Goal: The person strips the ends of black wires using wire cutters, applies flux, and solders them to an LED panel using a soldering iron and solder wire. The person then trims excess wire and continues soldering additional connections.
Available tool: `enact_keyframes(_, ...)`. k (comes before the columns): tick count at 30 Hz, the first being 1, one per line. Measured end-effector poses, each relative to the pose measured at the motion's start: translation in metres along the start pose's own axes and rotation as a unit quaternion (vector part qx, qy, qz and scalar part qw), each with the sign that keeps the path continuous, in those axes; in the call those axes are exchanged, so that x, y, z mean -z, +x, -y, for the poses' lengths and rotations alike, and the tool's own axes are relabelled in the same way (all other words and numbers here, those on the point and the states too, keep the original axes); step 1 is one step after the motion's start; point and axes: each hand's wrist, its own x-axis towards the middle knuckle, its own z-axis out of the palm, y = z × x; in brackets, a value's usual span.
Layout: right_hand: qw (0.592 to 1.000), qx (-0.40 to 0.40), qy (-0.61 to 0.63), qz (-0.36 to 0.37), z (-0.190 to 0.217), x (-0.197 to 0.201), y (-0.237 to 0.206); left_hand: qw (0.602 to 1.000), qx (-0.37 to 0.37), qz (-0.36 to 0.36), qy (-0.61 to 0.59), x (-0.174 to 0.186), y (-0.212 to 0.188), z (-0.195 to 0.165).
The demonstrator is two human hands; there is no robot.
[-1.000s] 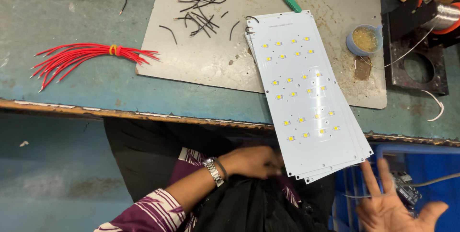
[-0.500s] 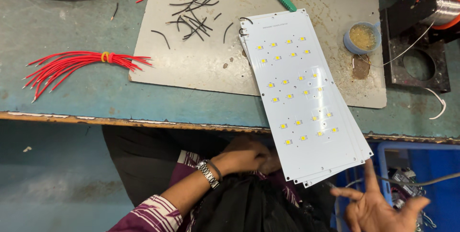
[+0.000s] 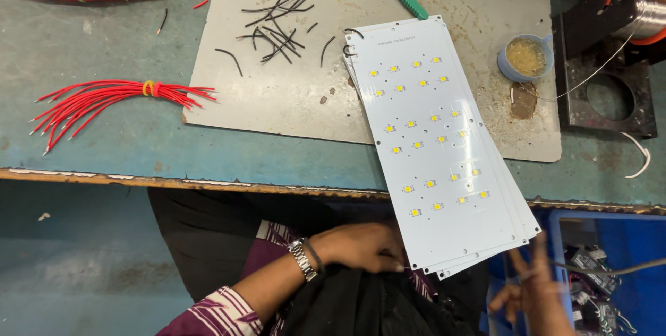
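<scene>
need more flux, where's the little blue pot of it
In the head view the blue flux pot sits upper right on the grey mat, between the white LED boards and the black fixture.

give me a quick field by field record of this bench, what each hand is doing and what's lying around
left hand: resting on black cloth in the lap, wristwatch on
right hand: blurred, fingers spread, empty as far as visible
LED boards: white stack overhanging the table edge
grey mat: black wire offcuts
table: two red wire bundles
</scene>
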Motion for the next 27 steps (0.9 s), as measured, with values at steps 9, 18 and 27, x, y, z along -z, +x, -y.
enact_keyframes(9, 0.954, -0.011, 0.254, 0.158, -0.023, 0.005, -0.018, 0.979, 0.105, -0.141, 0.101, 0.016, 0.0, 0.0)
enact_keyframes(18, 0.947, 0.035, -0.31, -0.082, 0.033, -0.044, -0.019, 0.993, 0.01, -0.073, -0.088, -0.01, 0.002, 0.026)
enact_keyframes(27, 0.932, 0.088, 0.348, 0.052, 0.028, -0.035, -0.085, 0.994, 0.035, -0.106, 0.013, -0.029, 0.005, 0.057)
